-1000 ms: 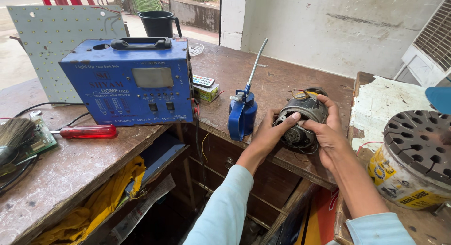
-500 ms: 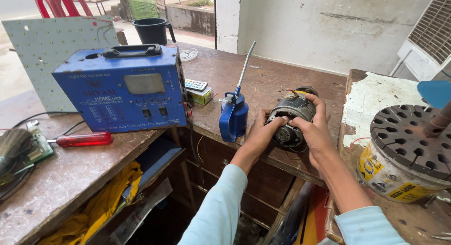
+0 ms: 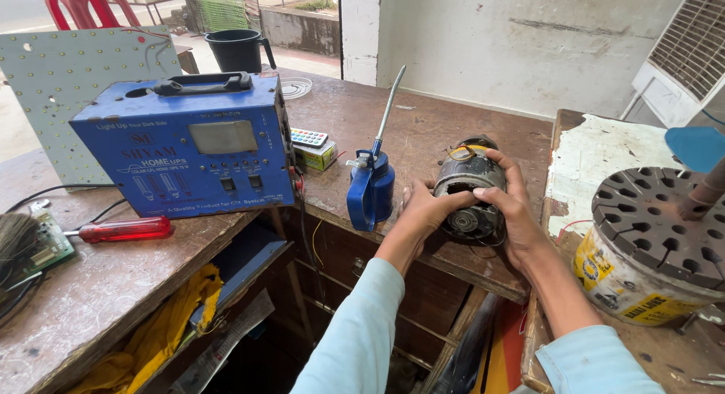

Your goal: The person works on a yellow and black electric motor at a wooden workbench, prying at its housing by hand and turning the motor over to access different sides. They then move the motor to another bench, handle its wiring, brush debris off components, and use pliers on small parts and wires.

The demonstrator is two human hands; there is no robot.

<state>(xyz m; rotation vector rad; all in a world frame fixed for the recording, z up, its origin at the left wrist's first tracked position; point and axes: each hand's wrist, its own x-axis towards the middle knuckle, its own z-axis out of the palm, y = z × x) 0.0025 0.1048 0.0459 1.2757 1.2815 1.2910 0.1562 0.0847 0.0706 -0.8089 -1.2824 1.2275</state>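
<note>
A dark, greasy electric motor [image 3: 467,184] lies on its side on the wooden workbench [image 3: 423,130] near the front edge. My left hand [image 3: 423,211] grips its left side, fingers on the casing. My right hand [image 3: 515,210] wraps over its right side, thumb across the front. A blue oil can [image 3: 370,190] with a long thin spout stands just left of my left hand.
A blue metal power unit [image 3: 189,149] sits at the left, a red-handled screwdriver [image 3: 124,229] in front of it. A remote on a small box [image 3: 313,146] lies behind. At the right, a perforated round disc on a tin [image 3: 649,250]. A black bucket [image 3: 238,48] stands at the back.
The view has shifted a little. Both hands stay on the motor, turning it slightly so its slotted casing faces up.
</note>
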